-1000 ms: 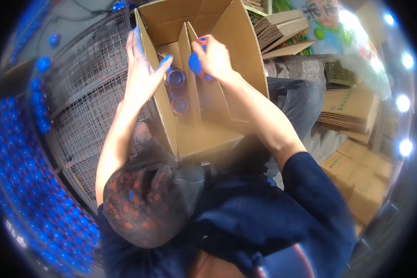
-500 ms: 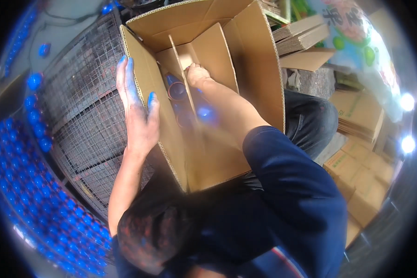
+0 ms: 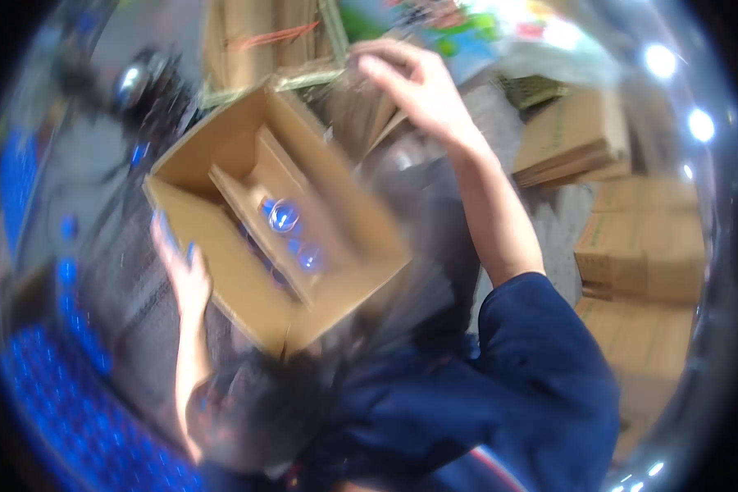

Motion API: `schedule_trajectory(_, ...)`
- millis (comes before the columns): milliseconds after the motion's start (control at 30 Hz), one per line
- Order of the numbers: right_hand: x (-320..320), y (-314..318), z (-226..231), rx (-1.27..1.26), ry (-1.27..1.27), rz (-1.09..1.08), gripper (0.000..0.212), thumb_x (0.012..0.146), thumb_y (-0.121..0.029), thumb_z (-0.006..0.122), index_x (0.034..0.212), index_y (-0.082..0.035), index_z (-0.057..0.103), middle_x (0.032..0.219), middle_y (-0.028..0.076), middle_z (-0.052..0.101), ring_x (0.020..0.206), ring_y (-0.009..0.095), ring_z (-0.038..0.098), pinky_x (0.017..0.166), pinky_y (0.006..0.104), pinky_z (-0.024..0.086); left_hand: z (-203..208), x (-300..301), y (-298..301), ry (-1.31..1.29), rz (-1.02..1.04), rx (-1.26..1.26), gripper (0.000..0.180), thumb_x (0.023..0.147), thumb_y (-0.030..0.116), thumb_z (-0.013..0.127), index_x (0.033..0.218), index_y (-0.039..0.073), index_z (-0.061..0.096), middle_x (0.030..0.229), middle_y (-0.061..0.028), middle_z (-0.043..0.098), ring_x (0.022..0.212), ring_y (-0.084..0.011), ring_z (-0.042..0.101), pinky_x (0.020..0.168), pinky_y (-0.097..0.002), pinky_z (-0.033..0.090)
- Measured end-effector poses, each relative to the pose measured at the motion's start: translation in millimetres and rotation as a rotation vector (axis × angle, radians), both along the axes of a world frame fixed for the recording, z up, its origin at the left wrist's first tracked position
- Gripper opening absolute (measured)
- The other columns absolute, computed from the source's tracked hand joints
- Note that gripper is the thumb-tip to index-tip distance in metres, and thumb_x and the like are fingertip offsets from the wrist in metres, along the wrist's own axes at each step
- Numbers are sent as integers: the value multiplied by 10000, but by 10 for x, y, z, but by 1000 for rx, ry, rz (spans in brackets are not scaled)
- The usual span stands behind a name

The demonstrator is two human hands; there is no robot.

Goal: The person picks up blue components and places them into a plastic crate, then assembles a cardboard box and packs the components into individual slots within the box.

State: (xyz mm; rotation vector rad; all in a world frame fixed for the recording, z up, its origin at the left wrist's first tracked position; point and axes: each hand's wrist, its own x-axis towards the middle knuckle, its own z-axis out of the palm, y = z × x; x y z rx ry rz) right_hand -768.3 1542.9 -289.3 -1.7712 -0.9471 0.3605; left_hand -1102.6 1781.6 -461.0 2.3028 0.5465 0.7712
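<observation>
An open cardboard box point(image 3: 238, 303) tilts in front of me, with upright cardboard dividers point(image 3: 246, 217) inside. Between them sit several shiny blue round items with clear rims point(image 3: 283, 216); blur hides their exact kind. My left hand point(image 3: 187, 275) rests along the box's left wall, fingers stretched and thumb apart, blue stain on the fingertips. Beyond the box's far right side, my right hand point(image 3: 422, 90) is raised over a bundle of flat cardboard pieces point(image 3: 357, 115). Its thumb stands apart from the fingers, and I see nothing held in it.
Rows of blue round items point(image 3: 82, 402) fill the lower left. A crate of cardboard pieces point(image 3: 262, 41) stands at the far side. Flattened cartons point(image 3: 574, 135) and stacked cardboard boxes point(image 3: 640, 246) line the right. A colourful printed plastic bag point(image 3: 467, 33) lies at the top.
My right hand has come out of the box and moved up and right to the flat cardboard pieces. The left hand stays at the box wall. The whole view has shifted and blurred.
</observation>
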Motion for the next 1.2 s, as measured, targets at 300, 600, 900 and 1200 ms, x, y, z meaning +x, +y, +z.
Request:
schedule_trajectory(300, 1652, -2425, 1138, 264, -858, -1048, 230, 913, -135, 632, 1126, -79, 698, 1030, 56, 712, 936, 153, 660, 833, 296, 517, 577, -179, 111, 364, -155, -154, 808, 888, 166, 652, 1521, -23, 188, 1597, -201, 130, 1472, -343, 183, 1195, -441, 178)
schedule_trajectory(600, 2387, -2101, 754, 407, 24, -466, 366, 852, -294, 728, 1116, -44, 690, 1015, 51, 707, 899, 185, 654, 802, 341, 531, 1894, 88, 77, 433, 4, -453, 436, 953, 86, 577, 1356, -51, 479, 1215, -111, 604, 894, -118, 631, 726, -236, 506)
schedule_trajectory(900, 808, -1309, 159, -400, -830, 261, 479, 848, -119, 551, 1319, -198, 592, 868, 172, 657, 861, 374, 661, 750, 468, 524, 2329, 2555, -1606, 178, -620, -587, 835, 913, 272, 675, 1534, -2, 189, 1501, -181, 383, 1203, -208, 557, 899, -305, 503)
schedule_trajectory(1200, 1602, -1093, 431, -157, 811, 338, 774, 915, -638, 500, 1340, 7, 548, 1374, 172, 554, 1249, 287, 536, 1063, 398, 414, 1971, 3053, -1828, -109, -366, -564, 332, 984, 239, 603, 1174, -33, 618, 989, -21, 661, 868, -70, 575, 771, -241, 481)
